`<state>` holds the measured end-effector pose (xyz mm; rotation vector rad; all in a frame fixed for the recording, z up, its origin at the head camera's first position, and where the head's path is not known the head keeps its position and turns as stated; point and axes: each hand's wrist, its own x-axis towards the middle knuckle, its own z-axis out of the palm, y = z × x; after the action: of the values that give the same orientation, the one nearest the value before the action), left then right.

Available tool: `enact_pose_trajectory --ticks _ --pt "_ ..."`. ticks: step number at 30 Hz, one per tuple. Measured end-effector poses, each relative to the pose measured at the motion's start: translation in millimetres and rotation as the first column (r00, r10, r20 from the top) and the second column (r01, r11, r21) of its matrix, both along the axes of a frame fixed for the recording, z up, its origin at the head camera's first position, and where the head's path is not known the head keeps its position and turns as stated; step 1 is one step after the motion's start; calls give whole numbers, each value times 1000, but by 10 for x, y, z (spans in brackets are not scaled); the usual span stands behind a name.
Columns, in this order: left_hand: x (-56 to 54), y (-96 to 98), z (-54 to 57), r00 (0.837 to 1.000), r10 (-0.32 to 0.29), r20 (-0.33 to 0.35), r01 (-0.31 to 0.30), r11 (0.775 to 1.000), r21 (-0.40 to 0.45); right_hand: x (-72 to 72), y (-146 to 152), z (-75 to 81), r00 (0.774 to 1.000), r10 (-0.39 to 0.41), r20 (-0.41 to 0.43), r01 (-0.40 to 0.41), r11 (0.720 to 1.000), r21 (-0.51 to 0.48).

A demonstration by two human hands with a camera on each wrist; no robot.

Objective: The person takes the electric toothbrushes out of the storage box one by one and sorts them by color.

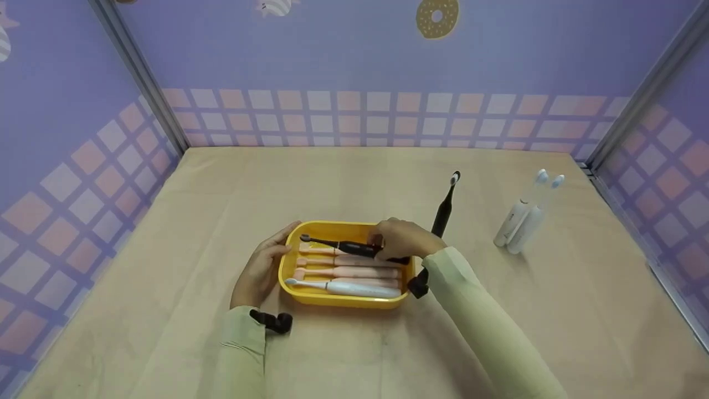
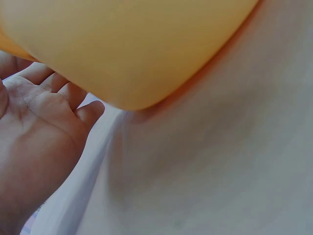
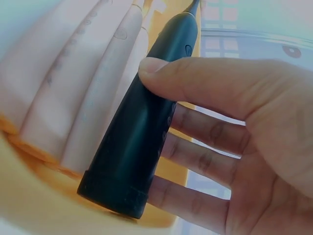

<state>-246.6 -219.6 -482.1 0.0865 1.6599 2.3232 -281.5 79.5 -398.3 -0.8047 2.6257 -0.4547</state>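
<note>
A yellow plastic basket (image 1: 343, 302) holds several electric toothbrushes lying side by side: pink ones (image 1: 365, 272) and a white one (image 1: 363, 289) at the near side. My right hand (image 1: 407, 238) grips the handle of a black electric toothbrush (image 1: 354, 248), thumb on one side and fingers on the other, as the right wrist view shows. This brush lies at the basket's far side, its head pointing left. At the basket's left end my left hand (image 1: 263, 269) holds the rim, the thumb over the edge and the fingers along the outside.
Another black electric toothbrush (image 1: 443, 213) is on the table just beyond my right hand, partly hidden by the forearm. Two white electric toothbrushes (image 1: 515, 224) are farther right. Patterned panels (image 1: 376, 61) enclose the table (image 1: 266, 183) at the back and sides.
</note>
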Motion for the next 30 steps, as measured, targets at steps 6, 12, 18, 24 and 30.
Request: enact_pose_trajectory --ticks 6,12,18,24,30 --pt "8 0 11 1000 -4 -1 4 1000 13 12 46 27 1000 28 9 -27 997 -68" --pt "8 -4 6 1000 -3 -3 3 1000 12 22 90 46 998 65 14 -63 988 -144" --pt "6 -3 9 1000 2 -13 -2 1000 11 46 132 83 997 82 -11 -82 973 -217" --pt "11 -7 16 1000 0 -4 0 1000 7 83 166 125 997 75 -1 -73 954 -291" --pt "13 -1 18 1000 -7 -10 8 1000 14 124 211 159 993 100 -58 -114 940 -322"
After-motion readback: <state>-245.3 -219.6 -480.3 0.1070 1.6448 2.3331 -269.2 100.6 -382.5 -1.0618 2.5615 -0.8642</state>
